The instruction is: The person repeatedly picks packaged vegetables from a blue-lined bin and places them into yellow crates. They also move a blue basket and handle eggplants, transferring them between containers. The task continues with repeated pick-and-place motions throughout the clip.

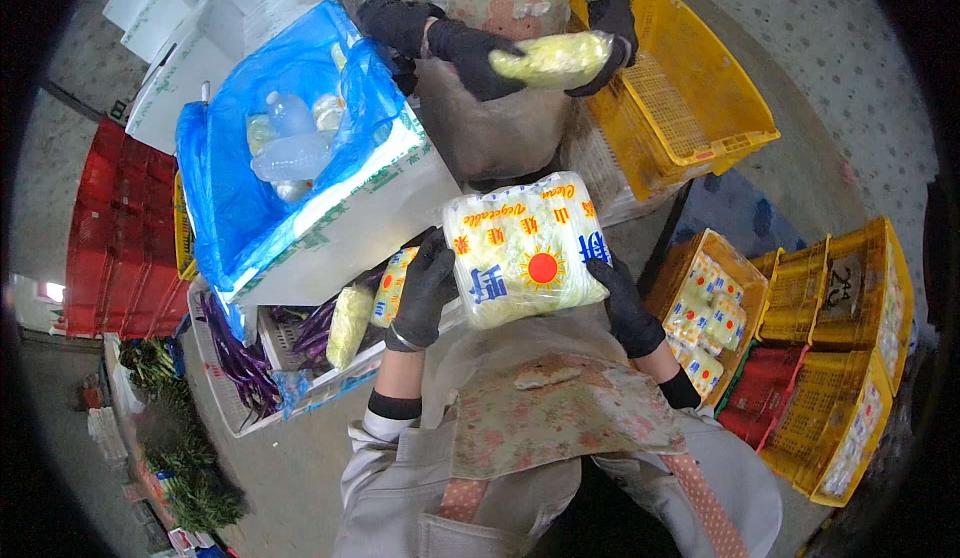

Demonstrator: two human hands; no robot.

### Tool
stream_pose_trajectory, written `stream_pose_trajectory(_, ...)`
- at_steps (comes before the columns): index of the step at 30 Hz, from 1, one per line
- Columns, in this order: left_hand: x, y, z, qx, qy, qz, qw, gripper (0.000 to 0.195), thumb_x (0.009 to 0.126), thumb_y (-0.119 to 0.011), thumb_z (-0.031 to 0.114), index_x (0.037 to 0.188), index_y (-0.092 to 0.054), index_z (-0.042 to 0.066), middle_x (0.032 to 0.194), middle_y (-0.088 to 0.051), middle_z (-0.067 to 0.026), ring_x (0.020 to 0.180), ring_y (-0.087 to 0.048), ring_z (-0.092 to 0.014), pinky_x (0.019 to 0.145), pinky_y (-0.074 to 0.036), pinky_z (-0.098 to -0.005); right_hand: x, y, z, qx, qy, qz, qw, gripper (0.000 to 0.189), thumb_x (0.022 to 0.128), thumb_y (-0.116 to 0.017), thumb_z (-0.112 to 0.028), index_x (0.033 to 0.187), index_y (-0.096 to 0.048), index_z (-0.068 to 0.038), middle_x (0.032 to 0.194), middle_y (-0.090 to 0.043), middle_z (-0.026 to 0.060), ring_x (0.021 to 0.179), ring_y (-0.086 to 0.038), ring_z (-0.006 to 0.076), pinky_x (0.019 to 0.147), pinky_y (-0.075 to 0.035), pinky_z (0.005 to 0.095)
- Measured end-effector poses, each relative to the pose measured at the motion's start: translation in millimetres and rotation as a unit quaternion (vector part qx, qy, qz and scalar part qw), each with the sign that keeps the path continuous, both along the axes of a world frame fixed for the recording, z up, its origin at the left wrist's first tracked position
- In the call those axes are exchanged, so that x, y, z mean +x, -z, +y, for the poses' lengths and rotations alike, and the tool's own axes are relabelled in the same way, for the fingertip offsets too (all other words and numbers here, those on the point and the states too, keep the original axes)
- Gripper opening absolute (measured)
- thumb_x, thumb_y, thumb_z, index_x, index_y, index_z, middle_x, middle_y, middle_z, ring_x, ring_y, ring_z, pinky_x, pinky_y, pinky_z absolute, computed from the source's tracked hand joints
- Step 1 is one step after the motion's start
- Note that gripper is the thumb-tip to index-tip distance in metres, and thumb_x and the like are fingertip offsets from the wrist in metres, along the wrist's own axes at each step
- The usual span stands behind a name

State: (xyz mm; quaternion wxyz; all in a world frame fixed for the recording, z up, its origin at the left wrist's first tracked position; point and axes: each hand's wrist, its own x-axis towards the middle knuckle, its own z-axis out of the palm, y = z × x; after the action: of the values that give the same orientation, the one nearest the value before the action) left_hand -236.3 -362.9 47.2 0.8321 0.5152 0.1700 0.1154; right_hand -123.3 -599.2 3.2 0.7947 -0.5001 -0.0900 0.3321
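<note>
Between my two black-gloved hands is a clear printed plastic pack of pale green vegetables (525,250), held up in front of my apron. My left hand (421,291) grips its left side, and my right hand (626,306) its lower right corner. Close to my left hand a similar printed pack (394,284) and a pale wrapped cabbage (349,325) lie over purple eggplants (234,355) in a white crate (225,411). Just beyond stands a white foam box (367,213) lined with a blue plastic bag (225,137), with frozen-looking bottles (296,156) and wrapped vegetables inside.
Opposite me a co-worker's gloved hands (480,59) hold a wrapped cabbage (555,61). Yellow crates (675,100) stand beside them. At right, a crate (739,265) holds several printed packs, near more yellow crates (795,303). Red crates (124,235) and leafy greens (180,445) are at left.
</note>
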Motion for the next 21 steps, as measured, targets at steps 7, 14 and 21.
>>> stream_pose_trajectory(7, -11, -2, -1, 0.129, 0.010, 0.030, 0.991, 0.057, 0.077, -0.062, 0.013, 0.128, -0.038, 0.001, 0.118, -0.052, -0.0075, 0.105, -0.050, -0.017, 0.088, -0.043, -0.0298, 8, -17, -3, -0.073, -0.066, -0.153, 0.983, 0.082, 0.068, -0.069, -0.007, 0.137, -0.025, -0.003, 0.131, -0.042, 0.0084, 0.118, -0.041, 0.0178, 0.097, -0.035, 0.0313)
stream_pose_trajectory(14, -17, 4, 0, 0.313, -0.080, 0.010, 0.946, 0.063, 0.059, -0.078, 0.014, 0.114, -0.049, 0.003, 0.108, -0.055, -0.0089, 0.100, -0.052, -0.023, 0.090, -0.040, -0.0323, 12, -5, 16, -0.036, -0.076, -0.194, 0.977, 0.079, 0.071, -0.065, -0.005, 0.138, -0.024, -0.004, 0.133, -0.039, 0.0088, 0.119, -0.040, 0.0186, 0.097, -0.035, 0.0315)
stream_pose_trajectory(21, -65, -15, 7, 0.552, -0.161, 0.026, 0.818, 0.066, 0.053, -0.083, 0.021, 0.109, -0.052, 0.003, 0.111, -0.054, -0.0128, 0.103, -0.051, -0.028, 0.093, -0.038, -0.0367, 8, 16, 54, -0.057, -0.192, -0.090, 0.976, 0.053, 0.081, -0.059, -0.013, 0.128, -0.037, -0.003, 0.126, -0.045, 0.0104, 0.112, -0.045, 0.0193, 0.095, -0.038, 0.0310)
